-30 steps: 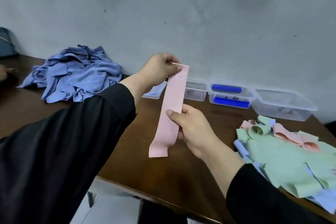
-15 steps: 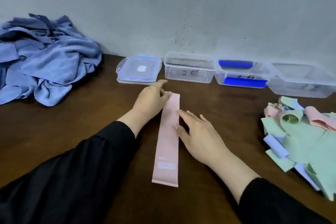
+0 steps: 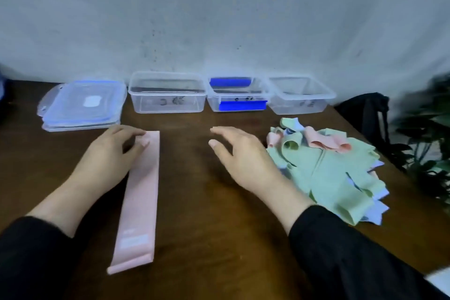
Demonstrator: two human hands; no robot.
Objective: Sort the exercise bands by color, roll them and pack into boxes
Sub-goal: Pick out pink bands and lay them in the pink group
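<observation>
Pink band (image 3: pixel 140 198) lies flat on the table (image 3: pixel 207 226), running lengthwise away from the person, its far end pointing toward the row of boxes. A pale label patch sits near its near end.

Left hand (image 3: pixel 109 156) rests at the far end of the pink band, on its left edge. Fingers are bent, tips on or just over the band's top corner; thumb also touches there. Frame is blurred, so I cannot tell whether it pinches the band or just presses it.

Right hand (image 3: pixel 239 156) is right of the pink band, apart from it, fingers straight and loosely spread, palm down over the table. It holds nothing. Its wrist side is just beside the pile.

Pile of bands (image 3: pixel 336 175) is well right of the pink band: mostly green, with a few pink loops on its far side and blue ones poking out underneath.

Beyond the pink band, along the wall:
- Stack of lids (image 3: pixel 80 107), clear with blue rims, far-left of the band's far end.
- First clear box (image 3: pixel 166 95), straight beyond the band, dark writing on the front, contents unclear.
- Second clear box (image 3: pixel 237 96), right of the first, touching or nearly touching it, with blue rolls (image 3: pixel 241 105) inside, one at the front and one at the back.
- Third clear box (image 3: pixel 300 95), rightmost, just beyond the pile.

Both arms are in black sleeves (image 3: pixel 353 258). Further right than the pile: a black bag (image 3: pixel 367 117) and a blurred green plant (image 3: pixel 428 143) at the table edge.
</observation>
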